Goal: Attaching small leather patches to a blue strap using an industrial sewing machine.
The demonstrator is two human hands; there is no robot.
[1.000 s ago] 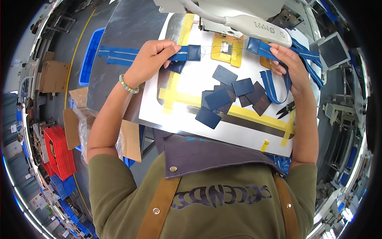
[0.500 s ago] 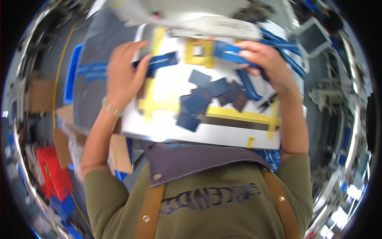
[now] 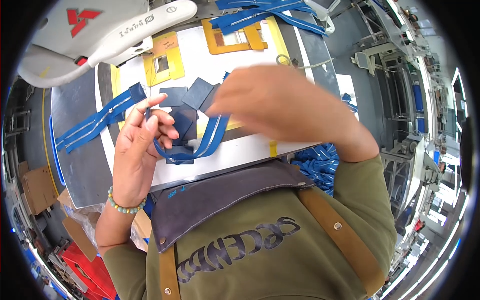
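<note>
A blue zipper strip [image 3: 214, 140] with pale teeth hangs in a loop between my hands. My left hand [image 3: 137, 145] is closed, pinching one end between thumb and fingers. Over the strip's other side is my right hand [image 3: 270, 102], smeared by motion; its fingertips are near the strip and dark blue patches, and whether they grip anything is unclear. The dark blue square patches [image 3: 198, 93] lie loosely overlapped on the white board [image 3: 240, 150], partly behind the strip. Left of my left hand, more blue zippers [image 3: 102, 120] lie flat, with a dark patch at their end.
A white sewing machine [image 3: 145, 30] stands at the far left. Two yellow templates with windows lie on the board, one small [image 3: 175, 70] and one larger [image 3: 215, 42]. Blue zippers [image 3: 295, 20] cross the far edge; a heap of them [image 3: 320, 167] sits below the near edge.
The view has turned and shifted. My left hand has left the flat zippers and now pinches a strip. The right hand has come away from the zipper by the template and moved inward over the patches.
</note>
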